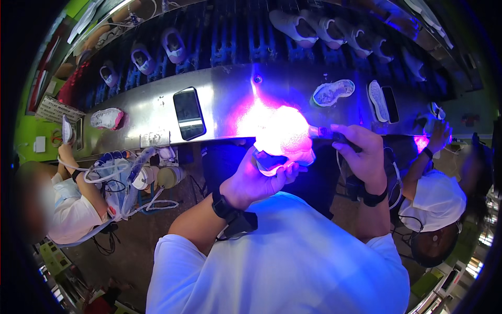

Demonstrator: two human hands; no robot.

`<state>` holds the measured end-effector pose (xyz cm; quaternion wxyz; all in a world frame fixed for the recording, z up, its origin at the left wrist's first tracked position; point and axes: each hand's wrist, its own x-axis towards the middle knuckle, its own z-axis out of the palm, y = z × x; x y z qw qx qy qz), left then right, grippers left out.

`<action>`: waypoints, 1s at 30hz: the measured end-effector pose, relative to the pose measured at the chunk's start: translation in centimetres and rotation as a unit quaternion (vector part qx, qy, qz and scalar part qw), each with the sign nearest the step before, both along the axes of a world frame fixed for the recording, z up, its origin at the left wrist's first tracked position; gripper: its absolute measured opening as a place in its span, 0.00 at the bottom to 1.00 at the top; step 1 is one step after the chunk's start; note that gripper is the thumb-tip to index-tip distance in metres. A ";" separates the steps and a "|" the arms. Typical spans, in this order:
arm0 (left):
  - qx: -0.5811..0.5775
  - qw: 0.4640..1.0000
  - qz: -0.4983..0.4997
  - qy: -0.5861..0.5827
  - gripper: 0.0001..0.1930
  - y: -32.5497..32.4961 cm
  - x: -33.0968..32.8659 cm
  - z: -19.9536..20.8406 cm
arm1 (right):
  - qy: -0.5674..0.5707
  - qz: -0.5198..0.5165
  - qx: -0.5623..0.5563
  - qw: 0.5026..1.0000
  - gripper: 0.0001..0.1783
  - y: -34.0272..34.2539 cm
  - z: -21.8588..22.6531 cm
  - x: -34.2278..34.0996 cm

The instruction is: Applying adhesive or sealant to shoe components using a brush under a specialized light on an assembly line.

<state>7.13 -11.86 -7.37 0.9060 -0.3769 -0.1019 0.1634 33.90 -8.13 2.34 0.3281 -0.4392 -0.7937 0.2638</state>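
A slip is judged the likeliest fault here: the shoe [282,138] is cradled from below only, on curled fingers, above a gap between the person and the metal bench [219,99], so a loosened palm could let it drop toward the floor. A second risk is glare, since the shoe's upper is washed out to white and pink by the violet beam, and fine marks on it could be missed while the lamp is held so close. The beam could also be swung toward the seated co-worker to the right of the hands, or the one to the left.

The left hand [256,180] is seen half closed, palm up, with the shoe resting in it; the sole is gripped by the fingertips and the thumb is hidden beneath. A dark strap is worn on that wrist. Above and to the left of this hand a dark phone [189,113] lies flat on the bench, well apart from it.

The right hand [361,154] is closed around a small dark torch [325,133], whose tip is pointed at the shoe from just beside it; whether the tip touches cannot be told. Above this hand, loose soles [333,92] lie on the bench, and further shoes are carried on the blue conveyor beyond.
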 end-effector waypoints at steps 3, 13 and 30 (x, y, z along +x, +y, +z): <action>0.030 0.999 0.032 -0.007 0.39 -0.8 1.2 1.0 | 0.020 -0.012 0.006 1.000 0.25 -1.9 -1.1 0.7; 0.411 0.780 0.106 0.459 0.29 2.5 3.7 9.1 | -0.025 -0.108 -0.033 0.993 0.21 -1.4 -0.3 4.9; 0.630 0.411 0.132 0.646 0.46 5.7 7.3 12.7 | 0.111 -0.091 -0.043 0.989 0.20 0.7 2.1 8.2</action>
